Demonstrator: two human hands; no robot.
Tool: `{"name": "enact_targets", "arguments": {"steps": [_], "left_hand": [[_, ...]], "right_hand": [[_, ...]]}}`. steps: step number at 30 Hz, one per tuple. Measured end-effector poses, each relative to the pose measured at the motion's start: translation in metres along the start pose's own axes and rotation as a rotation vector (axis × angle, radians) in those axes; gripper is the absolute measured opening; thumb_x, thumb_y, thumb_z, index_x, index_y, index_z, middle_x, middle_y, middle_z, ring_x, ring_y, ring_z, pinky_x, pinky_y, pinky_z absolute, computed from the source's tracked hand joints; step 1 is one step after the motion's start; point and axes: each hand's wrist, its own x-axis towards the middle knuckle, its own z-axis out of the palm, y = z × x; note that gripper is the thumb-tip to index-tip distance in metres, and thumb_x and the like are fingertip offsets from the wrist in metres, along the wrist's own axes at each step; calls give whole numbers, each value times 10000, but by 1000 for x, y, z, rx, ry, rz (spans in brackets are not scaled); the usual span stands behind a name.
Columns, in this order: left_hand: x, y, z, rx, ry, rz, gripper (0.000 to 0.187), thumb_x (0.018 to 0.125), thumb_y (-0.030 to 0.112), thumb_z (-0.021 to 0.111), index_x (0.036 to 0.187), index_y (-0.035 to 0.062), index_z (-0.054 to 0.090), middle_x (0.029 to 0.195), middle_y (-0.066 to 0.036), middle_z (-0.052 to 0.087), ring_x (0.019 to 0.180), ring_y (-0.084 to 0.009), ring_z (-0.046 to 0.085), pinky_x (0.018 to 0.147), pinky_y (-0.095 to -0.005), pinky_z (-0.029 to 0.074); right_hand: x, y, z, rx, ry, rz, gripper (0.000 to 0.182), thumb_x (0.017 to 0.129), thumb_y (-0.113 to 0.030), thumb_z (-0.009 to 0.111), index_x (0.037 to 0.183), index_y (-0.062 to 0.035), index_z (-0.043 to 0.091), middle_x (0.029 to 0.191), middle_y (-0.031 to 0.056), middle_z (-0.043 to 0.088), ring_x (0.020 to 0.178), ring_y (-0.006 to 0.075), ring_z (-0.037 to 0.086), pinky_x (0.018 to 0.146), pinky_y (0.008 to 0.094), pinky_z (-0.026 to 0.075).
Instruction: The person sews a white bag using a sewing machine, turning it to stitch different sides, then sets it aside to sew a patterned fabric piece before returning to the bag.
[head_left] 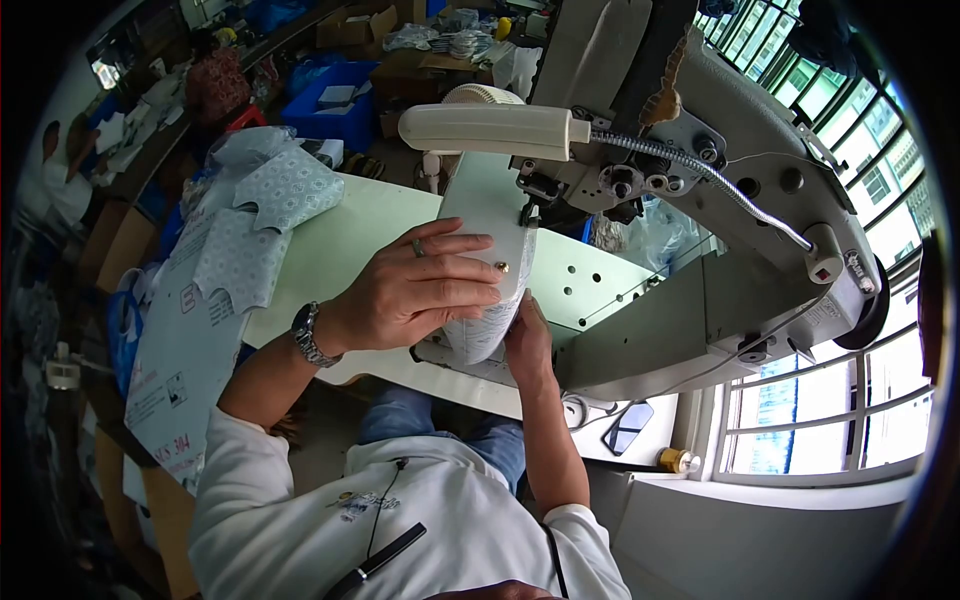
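A white, faintly patterned fabric piece [478, 338] is draped round the near end of the sewing machine's narrow bed [487, 195]. My left hand [425, 285], with a ring and a wristwatch, lies across the top of the bed, its fingers stretched out flat and touching the surface. On the other side, my right hand [528, 340] is closed at the edge of the fabric, its fingertips partly hidden. A small brass-coloured knob [502, 267] shows just past my left fingertips. The needle area under the machine head [620, 180] is hard to make out.
A beige lamp [490, 130] on a bendy metal arm hangs over the bed. Cut patterned pieces [285, 190] lie on the left of the pale table [385, 205]. A phone [628, 428] rests by the window. Blue bin [330, 105], boxes and other people are farther back.
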Motion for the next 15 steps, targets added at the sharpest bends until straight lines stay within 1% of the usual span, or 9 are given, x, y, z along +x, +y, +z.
{"name": "enact_targets", "arguments": {"steps": [1, 5, 7, 11, 13, 15], "left_hand": [[0, -4, 1, -18, 7, 2, 353, 852, 104, 851, 1189, 158, 761, 1289, -42, 744, 1352, -308, 636, 1200, -533, 446], [5, -18, 0, -37, 8, 4, 331, 863, 82, 838, 1177, 156, 766, 1280, -39, 750, 1344, -306, 643, 1201, -529, 445], [7, -23, 1, -27, 3, 14, 309, 871, 66, 830, 1162, 153, 771, 1287, -35, 748, 1347, -296, 642, 1204, -520, 444], [12, -34, 3, -6, 14, 21, 298, 876, 46, 822, 1151, 152, 775, 1291, -33, 747, 1349, -280, 641, 1205, -504, 449], [12, -42, 5, 27, 15, 27, 324, 885, 71, 813, 1190, 177, 783, 1314, 0, 742, 1346, -239, 637, 1198, -479, 455], [15, -47, 7, 38, 27, 32, 332, 887, 63, 808, 1196, 180, 783, 1323, 3, 739, 1345, -239, 637, 1198, -478, 456]], "right_hand": [[4, 1, -1, -49, 3, -7, 502, 1177, -350, 317, 1538, -37, 473, 1464, 130, 597, 1345, 244, 572, 1154, 434, 429], [19, 1, -4, -81, 1, -5, 499, 1176, -344, 313, 1531, -35, 479, 1472, 134, 594, 1355, 244, 569, 1156, 434, 428], [25, 1, -2, 6, 1, -33, 407, 1170, -340, 441, 1364, 0, 556, 1352, 105, 641, 1264, 202, 603, 1079, 387, 466], [37, -2, 0, -5, 12, -16, 416, 1164, -353, 456, 1351, 4, 562, 1323, 108, 652, 1232, 207, 620, 1053, 386, 483], [43, -1, -1, -22, 5, -30, 428, 1161, -358, 465, 1357, 10, 559, 1321, 114, 657, 1202, 209, 639, 1033, 390, 499], [48, -1, 1, -17, 0, -53, 434, 1159, -360, 470, 1367, 11, 556, 1329, 122, 657, 1203, 211, 641, 1036, 388, 499]]}}
